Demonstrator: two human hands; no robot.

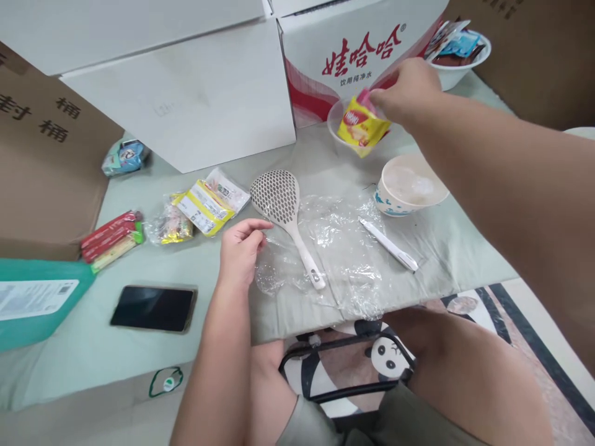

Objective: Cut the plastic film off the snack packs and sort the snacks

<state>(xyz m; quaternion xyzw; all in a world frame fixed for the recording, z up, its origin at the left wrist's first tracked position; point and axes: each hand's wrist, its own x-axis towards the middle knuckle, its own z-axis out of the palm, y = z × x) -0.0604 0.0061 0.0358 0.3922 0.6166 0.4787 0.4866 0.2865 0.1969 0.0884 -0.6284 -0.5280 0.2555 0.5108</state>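
Note:
At the upper right my right hand (411, 93) is closed on a yellow snack packet (362, 127), with a bit of pink beside the fingertips. It holds the packet at a clear plastic bowl (335, 121), in front of the white carton; whether the packet touches the bowl I cannot tell. My left hand (239, 251) rests on the table, loosely curled, fingers apart. Its fingertips lie by the clear plastic wrap (348, 248) and just left of a pale slotted skimmer (279, 195), which lies on the wrap.
Right of the wrap are a white pen-like cutter (390, 244) and a paper bowl (406, 186). Snack packets (204, 207), red sticks (111, 235), a phone (153, 308) and a teal container (41, 303) lie left. A white carton (186, 93) and a filled bowl (458, 68) stand behind.

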